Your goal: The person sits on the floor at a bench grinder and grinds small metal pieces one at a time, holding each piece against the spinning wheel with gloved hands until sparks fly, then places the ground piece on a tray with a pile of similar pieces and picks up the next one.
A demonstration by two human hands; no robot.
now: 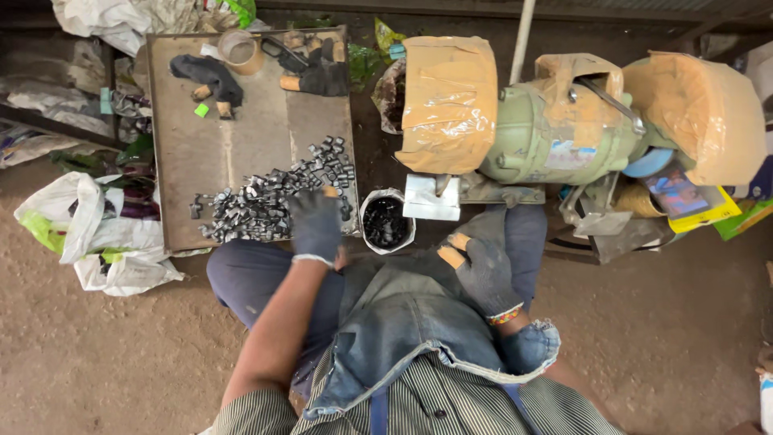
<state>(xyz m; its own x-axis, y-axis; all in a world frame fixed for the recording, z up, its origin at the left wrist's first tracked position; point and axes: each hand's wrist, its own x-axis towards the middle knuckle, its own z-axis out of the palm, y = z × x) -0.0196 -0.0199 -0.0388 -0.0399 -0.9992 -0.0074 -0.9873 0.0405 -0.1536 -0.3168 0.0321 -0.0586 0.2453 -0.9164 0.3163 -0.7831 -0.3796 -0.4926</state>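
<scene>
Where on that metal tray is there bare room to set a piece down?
The flat grey metal tray is bare across its middle, between the dark rags and gloves at the far end and the heap of small grey metal parts. The near end is crowded: the gloved left hand rests on that heap.

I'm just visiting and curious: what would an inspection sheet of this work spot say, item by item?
Surface: flat metal tray, worn, on a dirt floor.
Job's things: heap of small metal parts; small pot of dark pieces.
Clutter: spare gloves, tape roll, plastic bags.
Hands: left hand gloved, on the parts; right hand gloved, over the lap, empty.
Cables: nothing seen.
Surroundings: green grinder with taped cardboard guards.
</scene>
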